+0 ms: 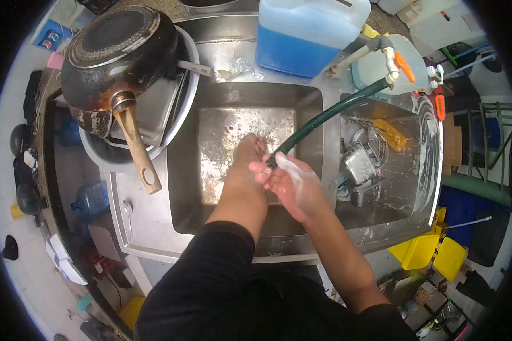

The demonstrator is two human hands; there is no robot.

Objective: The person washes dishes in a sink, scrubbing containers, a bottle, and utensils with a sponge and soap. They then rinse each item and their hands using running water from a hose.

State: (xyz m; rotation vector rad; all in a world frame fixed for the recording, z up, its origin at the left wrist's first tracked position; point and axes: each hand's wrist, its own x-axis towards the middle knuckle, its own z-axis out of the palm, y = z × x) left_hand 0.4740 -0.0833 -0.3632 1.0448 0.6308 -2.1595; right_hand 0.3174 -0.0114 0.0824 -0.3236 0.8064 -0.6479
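A dark green hose (330, 111) runs from the tap down over the left basin of the sink. Its open end is gripped by my right hand (296, 184), with the thumb on top and white foam on the thumb and the back of the hand. My left hand (255, 141) reaches down into the steel basin (190, 165), just beyond the hose end. Its fingers are mostly hidden behind the wrist and the right hand. The basin floor looks wet, with small bits scattered on it.
A large pan (119, 54) with a wooden handle lies upside down on a metal bowl (183, 122) at left. Behind the basin stands a jug of blue liquid (301, 45). The right basin holds metal containers (358, 163) and a yellow bottle (389, 135). A spoon (128, 211) lies at left.
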